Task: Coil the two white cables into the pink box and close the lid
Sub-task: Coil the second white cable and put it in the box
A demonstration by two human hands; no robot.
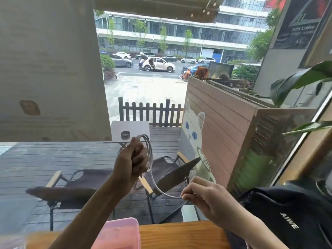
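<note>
My left hand (pixel 132 163) is raised at the centre, fingers closed around loops of a white cable (pixel 150 155) that arch above and to the right of the fist. The cable's free length sags down and right to my right hand (pixel 203 196), which pinches it between thumb and fingers. The pink box (pixel 116 234) sits at the bottom centre on the wooden table (pixel 181 234), partly behind my left forearm; I cannot tell whether its lid is up or down. A second white cable is not visible.
A black bag (pixel 291 216) with white lettering lies on the table at the right. A small white block (pixel 189 212) stands just beyond the table edge. Behind the window are folding chairs (pixel 75 187), a small table and a wooden partition. Green leaves (pixel 301 81) hang at the right.
</note>
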